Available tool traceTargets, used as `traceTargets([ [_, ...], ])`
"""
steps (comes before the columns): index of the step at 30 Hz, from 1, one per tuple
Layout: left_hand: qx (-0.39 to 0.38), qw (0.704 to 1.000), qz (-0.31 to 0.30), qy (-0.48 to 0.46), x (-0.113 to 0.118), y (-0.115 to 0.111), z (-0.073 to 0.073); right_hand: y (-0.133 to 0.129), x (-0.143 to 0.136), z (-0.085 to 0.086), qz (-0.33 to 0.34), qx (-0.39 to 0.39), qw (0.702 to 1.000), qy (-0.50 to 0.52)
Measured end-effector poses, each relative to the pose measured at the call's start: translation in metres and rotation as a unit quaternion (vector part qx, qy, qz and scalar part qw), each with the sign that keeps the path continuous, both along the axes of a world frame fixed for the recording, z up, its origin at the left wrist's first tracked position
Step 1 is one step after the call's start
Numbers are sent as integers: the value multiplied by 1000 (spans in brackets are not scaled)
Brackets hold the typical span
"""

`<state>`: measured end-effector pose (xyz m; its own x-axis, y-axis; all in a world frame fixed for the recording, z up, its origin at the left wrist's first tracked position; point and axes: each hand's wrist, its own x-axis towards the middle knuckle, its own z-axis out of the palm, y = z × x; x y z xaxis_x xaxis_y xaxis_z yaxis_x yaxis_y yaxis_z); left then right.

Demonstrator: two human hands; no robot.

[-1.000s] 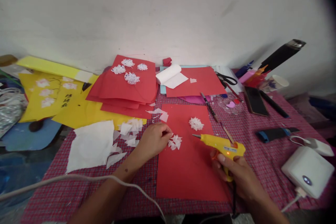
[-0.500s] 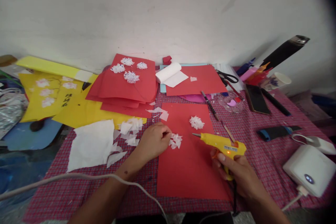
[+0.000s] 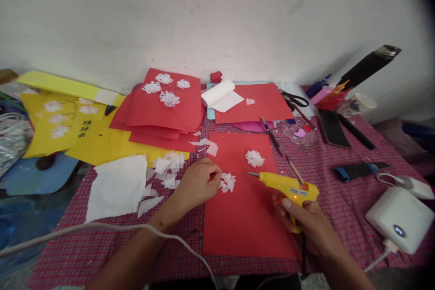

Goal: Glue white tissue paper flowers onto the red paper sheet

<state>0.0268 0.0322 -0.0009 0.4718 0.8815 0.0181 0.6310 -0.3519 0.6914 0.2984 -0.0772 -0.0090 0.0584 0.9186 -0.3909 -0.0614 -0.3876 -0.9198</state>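
Barely any change vs half a second ago: left hand (image 3: 200,181) stays at left edge of white cluster (image 3: 228,182) on red sheet (image 3: 244,226), fingers bunched, can't tell if gripping anything; right hand (image 3: 306,221) grasps glue gun (image 3: 280,182), nozzle (image 3: 254,174) off the cluster; likely a press-and-hold pause

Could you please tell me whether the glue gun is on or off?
Apparently on: an orange light glows on the side of the glue gun.
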Motion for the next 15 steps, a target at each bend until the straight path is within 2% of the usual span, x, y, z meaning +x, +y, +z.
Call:
traceTargets([
  [8,5,1000,-8,6,-2,1,1,1,-1,-1,-3,11,1000,-2],
  [15,16,999,23,-38,-14,7,2,1,0,-3,0,23,1000,15],
])
